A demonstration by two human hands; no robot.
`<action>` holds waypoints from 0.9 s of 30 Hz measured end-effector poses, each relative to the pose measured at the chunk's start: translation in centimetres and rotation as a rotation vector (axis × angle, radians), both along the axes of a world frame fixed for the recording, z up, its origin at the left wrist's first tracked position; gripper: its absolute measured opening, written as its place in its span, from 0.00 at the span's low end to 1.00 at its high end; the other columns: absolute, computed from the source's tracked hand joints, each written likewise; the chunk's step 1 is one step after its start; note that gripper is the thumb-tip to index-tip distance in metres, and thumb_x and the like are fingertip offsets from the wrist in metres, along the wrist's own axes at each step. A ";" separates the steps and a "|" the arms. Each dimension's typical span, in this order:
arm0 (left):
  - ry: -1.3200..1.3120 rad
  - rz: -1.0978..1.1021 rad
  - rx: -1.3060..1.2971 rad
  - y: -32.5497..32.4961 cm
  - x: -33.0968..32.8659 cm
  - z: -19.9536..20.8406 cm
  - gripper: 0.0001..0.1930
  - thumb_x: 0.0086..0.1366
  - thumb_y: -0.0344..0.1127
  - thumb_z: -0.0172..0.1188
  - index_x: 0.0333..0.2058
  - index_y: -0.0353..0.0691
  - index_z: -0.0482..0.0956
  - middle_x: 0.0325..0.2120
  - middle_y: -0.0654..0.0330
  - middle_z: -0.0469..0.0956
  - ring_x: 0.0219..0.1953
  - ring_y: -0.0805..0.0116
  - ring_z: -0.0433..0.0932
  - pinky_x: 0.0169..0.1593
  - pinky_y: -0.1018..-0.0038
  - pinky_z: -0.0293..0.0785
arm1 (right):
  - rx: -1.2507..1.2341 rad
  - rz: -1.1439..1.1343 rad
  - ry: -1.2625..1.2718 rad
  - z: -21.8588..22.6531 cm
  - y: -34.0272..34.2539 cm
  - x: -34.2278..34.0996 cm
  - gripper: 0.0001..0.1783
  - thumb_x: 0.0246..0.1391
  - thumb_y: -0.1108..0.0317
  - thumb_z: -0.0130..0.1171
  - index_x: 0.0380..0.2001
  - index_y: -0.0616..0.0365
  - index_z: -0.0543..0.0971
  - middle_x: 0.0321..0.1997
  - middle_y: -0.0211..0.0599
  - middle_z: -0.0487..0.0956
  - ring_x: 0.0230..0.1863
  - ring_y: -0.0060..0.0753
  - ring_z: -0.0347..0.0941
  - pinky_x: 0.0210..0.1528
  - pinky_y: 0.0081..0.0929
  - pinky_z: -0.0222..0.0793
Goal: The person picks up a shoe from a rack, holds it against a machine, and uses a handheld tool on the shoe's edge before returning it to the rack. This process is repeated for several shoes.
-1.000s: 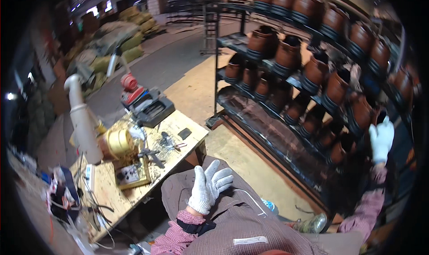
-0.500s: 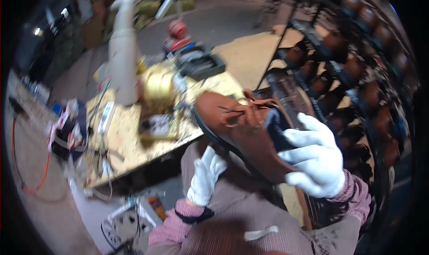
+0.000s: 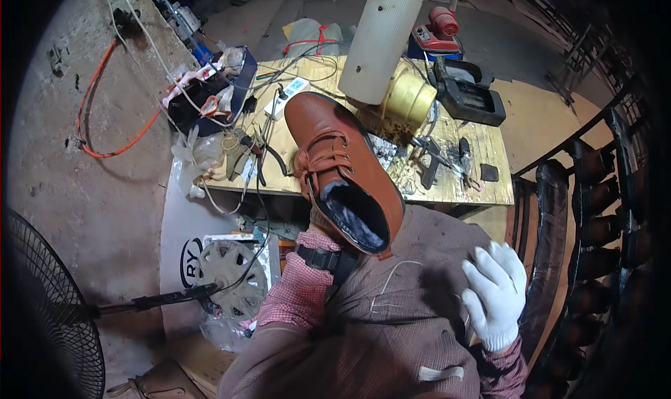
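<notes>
A brown lace-up leather shoe (image 3: 338, 168) is held up in front of me, toe pointing away and opening facing me, with a dark, fuzzy lining. My left hand (image 3: 319, 224) holds it from underneath. The shoe hides that hand's fingers, and only a bit near the wrist, above a checked sleeve and dark watch, shows. My right hand (image 3: 495, 287), in a white glove, is held above my right thigh with fingers stretched and nothing in them. Behind the shoe, a pale ribbed duct (image 3: 381, 42) meets a yellow taped cylinder (image 3: 409, 98) over the workbench (image 3: 293, 179).
Pliers (image 3: 274, 158), a power strip (image 3: 288, 95), cables and dark trays (image 3: 468, 95) lie on the bench. A blue bin (image 3: 244, 70) stands at its left. A fan (image 3: 52, 315) is at lower left. Racks of brown shoes (image 3: 597, 217) line the right.
The shoe has passed from my right hand to my left and turned toe-away. My right hand has let go and dropped lower right. The view has swung right to left.
</notes>
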State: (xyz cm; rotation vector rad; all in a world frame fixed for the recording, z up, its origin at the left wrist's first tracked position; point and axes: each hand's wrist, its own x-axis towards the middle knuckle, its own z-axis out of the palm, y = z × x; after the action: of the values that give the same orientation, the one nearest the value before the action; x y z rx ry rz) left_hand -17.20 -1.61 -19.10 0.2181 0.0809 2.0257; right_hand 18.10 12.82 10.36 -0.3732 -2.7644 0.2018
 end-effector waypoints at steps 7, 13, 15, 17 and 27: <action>-0.032 0.076 -0.272 0.9 -0.1 4.3 0.36 0.80 0.68 0.45 0.75 0.51 0.68 0.71 0.58 0.74 0.69 0.50 0.75 0.73 0.47 0.71 | -0.164 -0.211 0.087 -5.0 0.2 4.1 0.18 0.59 0.64 0.69 0.51 0.57 0.89 0.59 0.45 0.86 0.69 0.58 0.75 0.76 0.56 0.63; -0.050 0.343 -0.442 -3.7 4.3 11.9 0.38 0.79 0.65 0.52 0.76 0.46 0.65 0.70 0.56 0.74 0.68 0.51 0.76 0.72 0.48 0.73 | -0.082 -0.149 0.081 -6.0 1.3 3.1 0.18 0.58 0.64 0.69 0.51 0.57 0.89 0.59 0.43 0.86 0.68 0.56 0.76 0.77 0.55 0.64; 0.036 0.317 -0.172 -3.3 5.0 13.3 0.45 0.76 0.73 0.49 0.77 0.43 0.63 0.72 0.53 0.71 0.71 0.52 0.72 0.75 0.52 0.68 | -0.099 -0.126 0.089 -6.2 1.2 2.4 0.18 0.59 0.63 0.69 0.50 0.57 0.89 0.58 0.42 0.86 0.67 0.55 0.77 0.76 0.55 0.65; 0.155 0.320 -0.242 -2.3 6.0 14.5 0.53 0.72 0.81 0.45 0.78 0.42 0.61 0.74 0.52 0.68 0.74 0.52 0.68 0.78 0.55 0.64 | -0.133 -0.111 0.089 -6.5 1.0 1.8 0.18 0.60 0.62 0.69 0.51 0.57 0.89 0.59 0.42 0.85 0.68 0.55 0.77 0.76 0.55 0.65; 0.307 0.532 -0.894 1.3 3.0 17.8 0.48 0.78 0.63 0.58 0.82 0.43 0.46 0.77 0.57 0.62 0.74 0.61 0.66 0.74 0.62 0.67 | -0.014 -0.172 0.059 -7.1 1.7 4.1 0.19 0.57 0.63 0.69 0.51 0.57 0.88 0.58 0.44 0.85 0.68 0.58 0.76 0.75 0.56 0.65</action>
State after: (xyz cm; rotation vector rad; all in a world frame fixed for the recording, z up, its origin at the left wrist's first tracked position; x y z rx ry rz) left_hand -14.17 -0.33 -1.31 -0.0800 1.3181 2.2379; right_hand 22.17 14.51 3.31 -0.5953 -2.6568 0.1868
